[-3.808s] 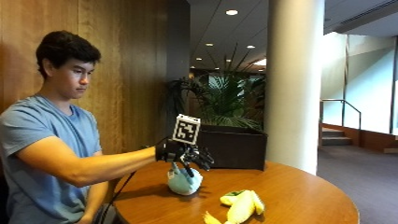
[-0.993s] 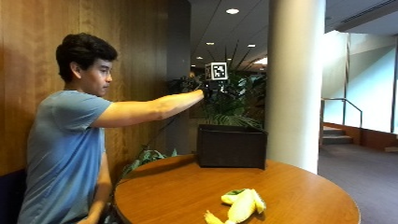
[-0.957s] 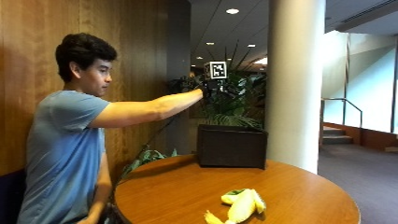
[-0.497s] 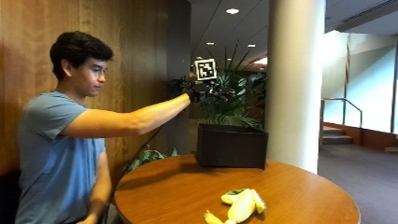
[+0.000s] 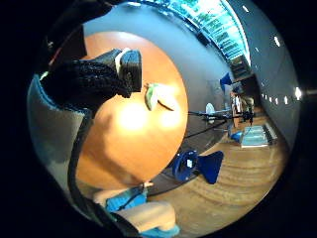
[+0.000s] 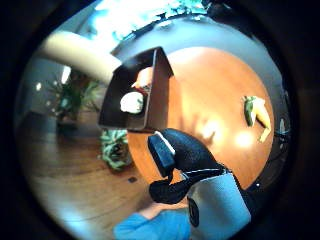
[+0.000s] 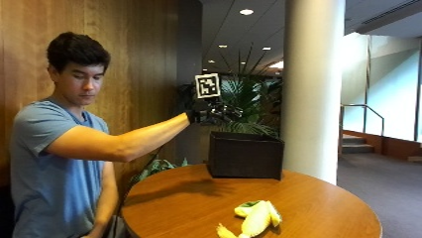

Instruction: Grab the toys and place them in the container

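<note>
Toys (image 7: pixel 254 218) unmoved, gloved hand (image 7: pixel 210 112) lower

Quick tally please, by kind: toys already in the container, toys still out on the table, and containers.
Toys in the dark container: at least 2, a white toy and an orange toy; more may be hidden.
Toys left on the round table: 1, the yellow-green toy.
Containers: 1.
Total: 4 things counted.

Recessed ceiling lights (image 7: pixel 246 11) and daylight from the windows (image 7: pixel 389 89) beyond the pillar light the room evenly, though the wood-panelled side sits dimmer. The round table (image 5: pixel 133 148) carries bright glare patches near its middle, and the dark container (image 7: pixel 244 154) casts a soft shadow along the table's far edge. The palm views bend strongly at their rims, and the gloved right hand (image 6: pixel 187 155) up close looks soft.
</note>
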### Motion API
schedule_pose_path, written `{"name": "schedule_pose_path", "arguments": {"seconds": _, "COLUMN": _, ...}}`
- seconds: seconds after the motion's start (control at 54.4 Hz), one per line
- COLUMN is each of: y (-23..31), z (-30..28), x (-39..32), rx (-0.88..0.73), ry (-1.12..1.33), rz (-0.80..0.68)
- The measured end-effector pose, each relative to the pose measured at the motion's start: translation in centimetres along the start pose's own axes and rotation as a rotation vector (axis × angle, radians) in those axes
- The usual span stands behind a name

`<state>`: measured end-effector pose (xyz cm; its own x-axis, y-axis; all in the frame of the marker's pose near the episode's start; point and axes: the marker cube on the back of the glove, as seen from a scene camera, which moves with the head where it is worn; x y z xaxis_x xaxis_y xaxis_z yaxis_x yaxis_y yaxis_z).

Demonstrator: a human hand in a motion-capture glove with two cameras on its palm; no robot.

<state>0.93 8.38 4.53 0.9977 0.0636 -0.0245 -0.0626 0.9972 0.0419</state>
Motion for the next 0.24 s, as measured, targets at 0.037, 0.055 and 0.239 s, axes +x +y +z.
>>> {"name": "schedule_pose_path", "arguments": {"seconds": 0.037, "y": 0.2, "z": 0.1, "x": 0.2, "rx": -0.001, "ry": -0.013, "rz": -0.027}}
{"name": "schedule_pose_path", "arguments": {"seconds": 0.055, "y": 0.3, "z": 0.2, "x": 0.3, "rx": -0.002, "ry": -0.009, "rz": -0.037}}
{"name": "schedule_pose_path", "arguments": {"seconds": 0.239, "y": 0.3, "z": 0.4, "x": -0.3, "rx": -0.027, "ry": -0.05, "rz": 0.082}}
